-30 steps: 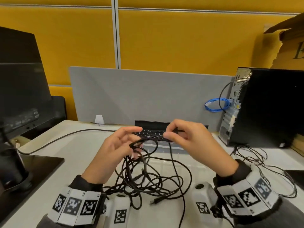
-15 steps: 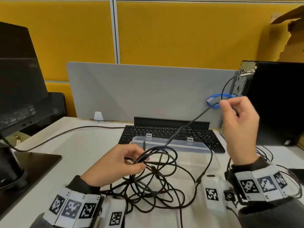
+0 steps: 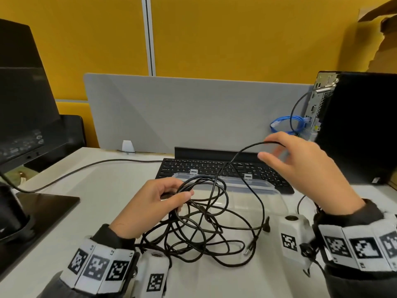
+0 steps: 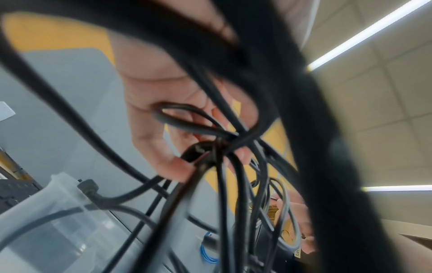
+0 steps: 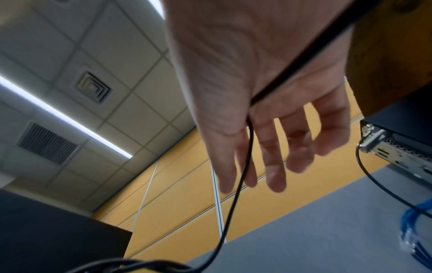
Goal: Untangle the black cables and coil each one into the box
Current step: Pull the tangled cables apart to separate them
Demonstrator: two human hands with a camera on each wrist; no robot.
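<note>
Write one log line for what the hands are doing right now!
left hand: grips black cables tangle | right hand: fingers straight, one strand draped across | box: no coil inside

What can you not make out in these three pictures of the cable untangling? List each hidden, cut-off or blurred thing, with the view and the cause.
1. How many black cables form the tangle: head view, strands overlap.
2. Inside of the clear box: head view, loops cover it.
3. Left hand fingers: left wrist view, blurred strands cross the lens.
4. Free end of the strand across the right hand: right wrist view, cut off by the top edge.
</note>
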